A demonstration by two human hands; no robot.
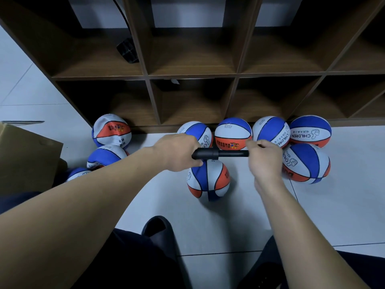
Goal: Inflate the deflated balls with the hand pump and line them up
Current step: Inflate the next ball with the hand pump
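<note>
A black hand pump (220, 153) lies level between my hands, just above a red, white and blue ball (208, 180) on the floor. My left hand (177, 152) grips the pump's thick barrel end. My right hand (263, 160) grips the thin rod end. Behind the pump, several round inflated balls (233, 133) stand in a row along the foot of the shelf, and one more ball (306, 163) sits in front of that row at the right. Creased, deflated balls (111, 130) lie at the left.
A dark wooden cubby shelf (191, 76) fills the back. A cardboard box (27, 155) stands at the left, next to the deflated balls. My dark slipper (158, 230) and knees are at the bottom, on white floor tiles (333, 205).
</note>
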